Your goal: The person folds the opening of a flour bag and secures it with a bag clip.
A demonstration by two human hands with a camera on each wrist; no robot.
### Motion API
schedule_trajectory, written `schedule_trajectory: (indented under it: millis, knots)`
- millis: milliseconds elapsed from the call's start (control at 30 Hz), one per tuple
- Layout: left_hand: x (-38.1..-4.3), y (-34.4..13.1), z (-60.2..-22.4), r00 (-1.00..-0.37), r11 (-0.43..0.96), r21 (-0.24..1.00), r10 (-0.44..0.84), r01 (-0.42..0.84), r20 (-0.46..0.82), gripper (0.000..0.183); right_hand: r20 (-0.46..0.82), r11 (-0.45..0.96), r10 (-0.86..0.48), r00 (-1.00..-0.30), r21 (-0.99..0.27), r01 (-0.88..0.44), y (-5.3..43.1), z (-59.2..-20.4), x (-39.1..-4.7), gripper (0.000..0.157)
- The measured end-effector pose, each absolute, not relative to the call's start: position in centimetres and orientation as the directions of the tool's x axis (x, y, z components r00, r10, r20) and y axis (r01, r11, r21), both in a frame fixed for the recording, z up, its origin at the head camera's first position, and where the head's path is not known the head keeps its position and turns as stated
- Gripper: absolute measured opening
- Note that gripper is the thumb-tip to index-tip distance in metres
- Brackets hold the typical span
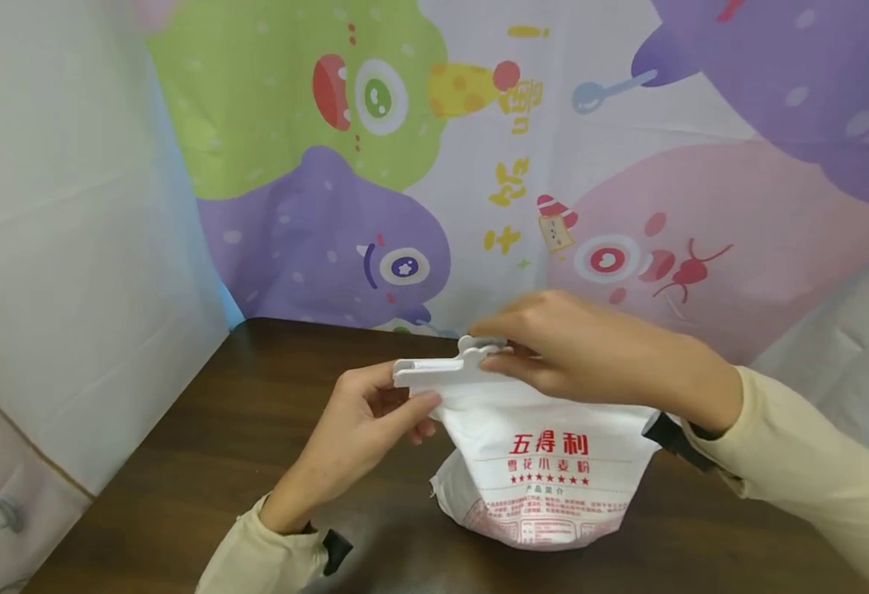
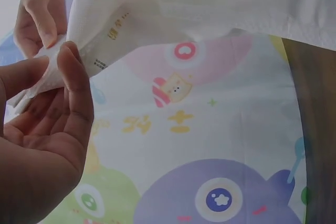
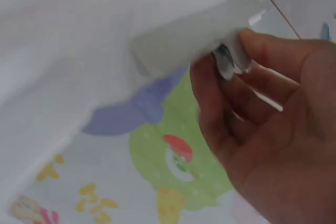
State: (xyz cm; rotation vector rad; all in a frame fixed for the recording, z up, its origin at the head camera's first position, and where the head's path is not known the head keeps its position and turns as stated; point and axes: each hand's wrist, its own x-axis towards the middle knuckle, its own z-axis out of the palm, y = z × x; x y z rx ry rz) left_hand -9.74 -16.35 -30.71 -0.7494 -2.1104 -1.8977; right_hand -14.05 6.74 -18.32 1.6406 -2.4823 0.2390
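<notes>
A white flour bag (image 1: 545,462) with red lettering stands on the table, its top gathered upward. Across that top sits a wide white clip (image 1: 434,375), also seen in the right wrist view, where the clip (image 3: 184,38) lies along the bag's edge. My right hand (image 1: 590,351) pinches the clip's rounded handles between thumb and fingers. At the other end, my left hand (image 1: 367,433) pinches the bag's upper corner between thumb and index finger, right by the clip's left end. The left wrist view has this bag corner (image 2: 52,69) between the fingertips.
The dark wooden table (image 1: 204,445) extends to the left of the bag. Behind it hangs a cloth backdrop (image 1: 479,165) with cartoon figures, and a white sheet (image 1: 70,206) closes off the left side.
</notes>
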Motion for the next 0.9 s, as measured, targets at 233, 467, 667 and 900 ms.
schedule_trajectory:
  millis: [233, 467, 667, 900]
  knots:
    - [-10.2, -16.1, -31.2, -0.822, 0.12, 0.824, 0.231, 0.554, 0.52, 0.022, 0.234, 0.393, -0.881, -0.412, -0.127, -0.911, 7.6, -19.0, -14.8, 0.024]
    - [-10.2, -16.4, -31.4, -0.815, 0.159, 0.807, 0.239, 0.569, 0.528, 0.021, 0.218, 0.36, -0.894, -0.392, -0.171, -0.917, 7.5, -19.6, -15.0, 0.021]
    - [-10.2, -16.7, -31.5, -0.809, 0.111, 0.819, 0.281, 0.562, 0.517, 0.019, 0.248, 0.335, -0.897, -0.367, -0.162, -0.928, 7.7, -19.9, -14.8, 0.021]
    - [-10.3, -16.6, -31.6, -0.774, 0.059, 0.786, 0.231, 0.616, 0.59, 0.014, 0.24, 0.255, -0.923, -0.302, -0.207, -0.945, 7.7, -19.2, -14.8, 0.012]
